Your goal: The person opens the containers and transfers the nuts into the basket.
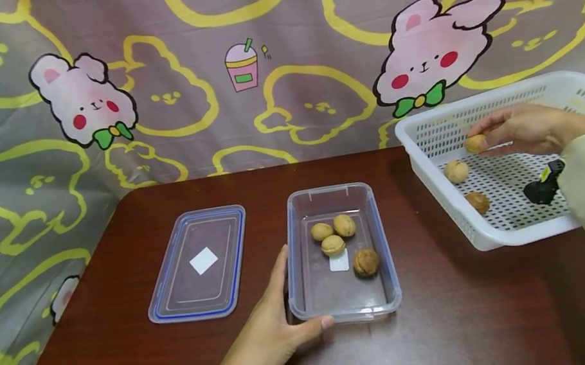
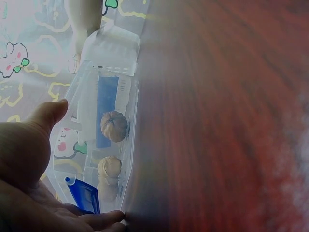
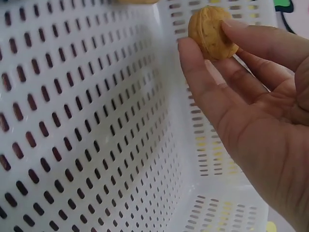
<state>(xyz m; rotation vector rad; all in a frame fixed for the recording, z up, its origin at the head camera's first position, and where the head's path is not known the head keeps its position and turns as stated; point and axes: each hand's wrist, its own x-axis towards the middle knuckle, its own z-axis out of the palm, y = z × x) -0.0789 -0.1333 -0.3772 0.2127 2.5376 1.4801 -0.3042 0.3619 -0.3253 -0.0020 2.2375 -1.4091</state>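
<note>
My right hand (image 1: 530,129) pinches a pale walnut (image 1: 475,143) between thumb and fingers, inside the white perforated basket (image 1: 455,225). In the right wrist view the walnut (image 3: 208,34) shows its ridged seam, held at the fingertips. Two more walnuts lie in the basket: a pale one (image 1: 456,171) and a browner one (image 1: 477,202). With thumb and fingers spread, my left hand (image 1: 271,330) rests against the front left corner of a clear plastic container (image 1: 392,282). Inside it are several walnuts, pale ones (image 1: 333,245) grouped together and a dark brown one (image 1: 366,262) nearer the front.
A clear lid (image 1: 176,288) with a blue seal lies flat on the dark wooden table (image 1: 458,323), left of the container. Behind the table hangs a patterned curtain (image 1: 306,95). Around my right wrist sits a small black device (image 1: 541,191), above the basket floor.
</note>
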